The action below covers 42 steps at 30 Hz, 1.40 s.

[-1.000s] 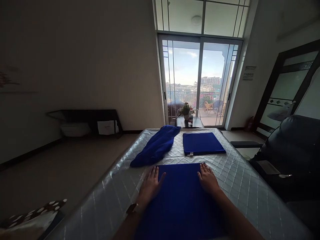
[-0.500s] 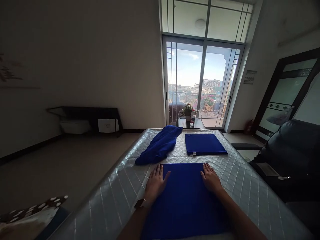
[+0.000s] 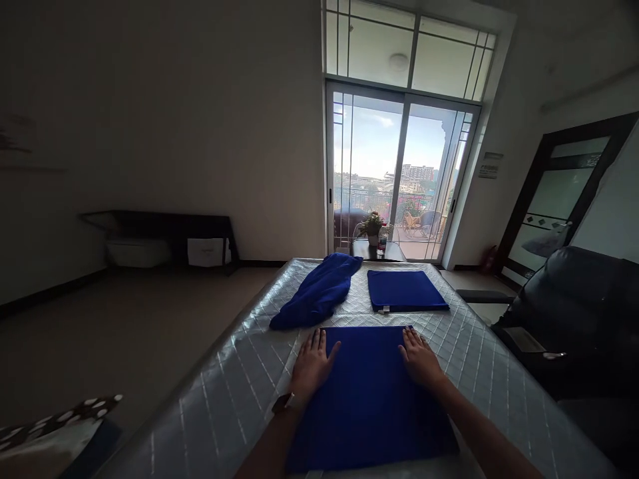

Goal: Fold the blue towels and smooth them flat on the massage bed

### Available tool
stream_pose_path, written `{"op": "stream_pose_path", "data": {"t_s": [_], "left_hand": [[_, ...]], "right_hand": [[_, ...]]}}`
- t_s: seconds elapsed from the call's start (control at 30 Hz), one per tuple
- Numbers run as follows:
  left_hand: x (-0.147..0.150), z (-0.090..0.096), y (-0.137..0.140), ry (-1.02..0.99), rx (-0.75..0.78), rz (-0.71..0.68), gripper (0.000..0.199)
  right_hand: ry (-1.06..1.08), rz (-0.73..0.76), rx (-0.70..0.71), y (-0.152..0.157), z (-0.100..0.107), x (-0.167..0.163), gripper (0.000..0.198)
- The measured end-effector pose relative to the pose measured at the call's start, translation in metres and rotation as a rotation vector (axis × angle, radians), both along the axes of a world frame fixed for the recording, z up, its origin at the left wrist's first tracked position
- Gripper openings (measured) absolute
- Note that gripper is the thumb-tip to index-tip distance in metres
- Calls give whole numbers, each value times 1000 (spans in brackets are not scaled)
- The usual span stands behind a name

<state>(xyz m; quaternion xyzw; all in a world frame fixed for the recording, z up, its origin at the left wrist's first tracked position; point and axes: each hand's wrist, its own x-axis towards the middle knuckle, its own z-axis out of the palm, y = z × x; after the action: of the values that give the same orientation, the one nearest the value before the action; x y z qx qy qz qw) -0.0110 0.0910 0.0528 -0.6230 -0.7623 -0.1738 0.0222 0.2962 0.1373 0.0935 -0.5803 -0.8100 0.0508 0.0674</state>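
Observation:
A flat blue cloth [image 3: 369,399], rectangular like a cushion cover, lies spread in front of me. My left hand [image 3: 315,362] rests flat on its far left corner, fingers stretched out and thumb apart. On the far right corner lies my right hand [image 3: 419,356], palm down with fingers extended. Beyond them, to the right, is a second blue cloth [image 3: 407,291], neatly flat with a small white tag at its near edge. A crumpled blue cloth [image 3: 319,293] lies to the left of that one.
Everything lies on a table with a silvery quilted cover [image 3: 239,392]. A small dark table [image 3: 377,251] with a potted plant [image 3: 372,226] and a bottle [image 3: 382,239] stands beyond it, before glass doors. To the right is a black chair [image 3: 584,299]; a low shelf [image 3: 164,233] stands left.
The view has tilted and shifted slightly. Both hands stay flat on the near cloth's far corners, and the cloths keep their places.

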Motion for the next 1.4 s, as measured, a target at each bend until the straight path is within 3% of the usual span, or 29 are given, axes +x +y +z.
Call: {"op": "stream_pose_path", "data": {"t_s": [0.2, 0.43, 0.7, 0.87, 1.0, 1.1, 1.3, 1.4], "left_hand": [[-5, -8, 5, 27, -1, -18, 92], [-10, -21, 11, 84, 32, -50, 79], [-11, -26, 14, 108, 14, -23, 80], [-7, -20, 12, 149, -6, -35, 78], [3, -2, 14, 172, -113, 94, 94], [34, 10, 19, 185, -92, 149, 101], [163, 9, 22, 44, 10, -381, 76], [205, 4, 22, -16, 30, -527, 69]], "right_hand": [[25, -26, -53, -19, -7, 5, 70], [88, -27, -86, -17, -11, 13, 72], [138, -18, -87, -19, -10, 15, 71], [166, -26, -90, -21, -7, 16, 71], [174, -33, -87, -21, -8, 17, 70], [185, -32, -86, -20, -10, 17, 70], [154, -13, -56, -18, -16, 19, 67], [113, 43, -20, -18, -21, 22, 66]]}}
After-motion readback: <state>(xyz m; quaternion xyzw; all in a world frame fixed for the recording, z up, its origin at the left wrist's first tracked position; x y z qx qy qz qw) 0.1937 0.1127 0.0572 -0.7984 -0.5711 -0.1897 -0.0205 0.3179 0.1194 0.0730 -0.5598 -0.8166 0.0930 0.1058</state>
